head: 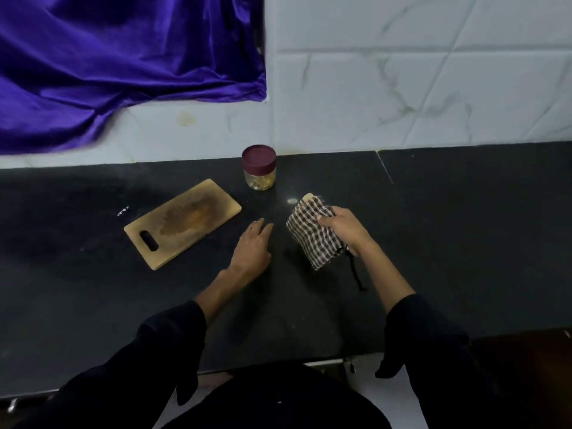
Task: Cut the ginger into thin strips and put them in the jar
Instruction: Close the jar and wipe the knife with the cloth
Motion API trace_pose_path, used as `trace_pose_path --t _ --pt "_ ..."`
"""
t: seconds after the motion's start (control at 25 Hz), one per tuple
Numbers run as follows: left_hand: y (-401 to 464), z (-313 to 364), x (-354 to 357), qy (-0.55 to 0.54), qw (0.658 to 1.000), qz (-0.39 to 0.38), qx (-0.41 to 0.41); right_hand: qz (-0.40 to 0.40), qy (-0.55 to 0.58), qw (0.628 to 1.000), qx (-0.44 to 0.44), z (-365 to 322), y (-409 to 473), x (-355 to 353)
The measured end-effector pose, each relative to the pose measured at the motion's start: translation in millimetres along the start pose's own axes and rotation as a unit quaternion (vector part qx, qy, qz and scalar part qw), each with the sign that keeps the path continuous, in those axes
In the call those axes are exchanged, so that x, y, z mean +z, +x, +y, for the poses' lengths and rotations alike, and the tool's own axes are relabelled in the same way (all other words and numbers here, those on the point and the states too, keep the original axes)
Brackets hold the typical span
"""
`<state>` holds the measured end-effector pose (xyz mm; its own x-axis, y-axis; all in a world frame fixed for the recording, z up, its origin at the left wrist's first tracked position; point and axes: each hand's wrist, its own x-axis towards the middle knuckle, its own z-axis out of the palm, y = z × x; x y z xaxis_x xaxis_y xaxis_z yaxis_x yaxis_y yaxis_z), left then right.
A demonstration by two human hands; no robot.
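Ginger itself we cannot see anywhere on the surface (pixel 433 230); what may be pale bits of it sits at the bottom of the jar, but we cannot tell. Starting at the far left, a purple cloth (pixel 123 63) hangs over the tiled wall and droops toward the dark surface. Next comes the wooden cutting board (pixel 182 222), lying flat and angled, bare, with a brown stain across its middle and its handle slot nearest us. Behind its far corner stands the jar (pixel 259 168), upright, with its maroon lid (pixel 258 157) on. Nearer us, our left hand (pixel 252 247) rests flat on the surface with the fingers straight and relaxed, holding nothing, between the board and the checked cloth (pixel 312 235). Our right hand (pixel 342 227) grips that cloth, fingers curled around it; a pale wooden tip pokes out of its far end, so the cloth seems wrapped around something, perhaps a knife handle, though we cannot say for sure. A dark cord trails from the cloth toward us. We judge this step to be wiping or unwrapping the tool: we should keep the grip firm, keep any blade edge turned away from the palm, and leave the left hand well apart until the cloth is off.
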<state>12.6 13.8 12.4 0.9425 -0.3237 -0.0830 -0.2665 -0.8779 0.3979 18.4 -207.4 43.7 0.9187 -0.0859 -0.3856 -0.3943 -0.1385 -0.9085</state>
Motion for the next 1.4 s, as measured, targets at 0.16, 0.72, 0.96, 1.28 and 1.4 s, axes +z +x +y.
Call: trace_pose_path --t 0.16,0.72,0.96,1.28,1.4 --pt "34.4 23.7 3.4 0.000 0.999 0.022 -0.025 0.018 0.024 1.000 0.001 -12.2 36.2 -29.6" --pt "172.1 88.7 24.8 0.036 0.996 -0.023 -0.075 0.074 0.141 0.987 0.037 -43.4 175.3 -96.9" --pt "207.2 81.6 31.4 0.031 0.994 -0.057 -0.092 0.059 0.148 0.982 0.106 -39.0 229.0 -93.4" --pt "207.8 75.7 36.3 0.021 0.993 -0.077 -0.082 0.096 -0.130 0.985 0.066 -25.8 237.6 -106.2" --pt "194.2 73.7 28.2 0.019 0.995 -0.068 -0.070 0.104 -0.201 0.973 0.039 -29.6 215.5 -101.2"
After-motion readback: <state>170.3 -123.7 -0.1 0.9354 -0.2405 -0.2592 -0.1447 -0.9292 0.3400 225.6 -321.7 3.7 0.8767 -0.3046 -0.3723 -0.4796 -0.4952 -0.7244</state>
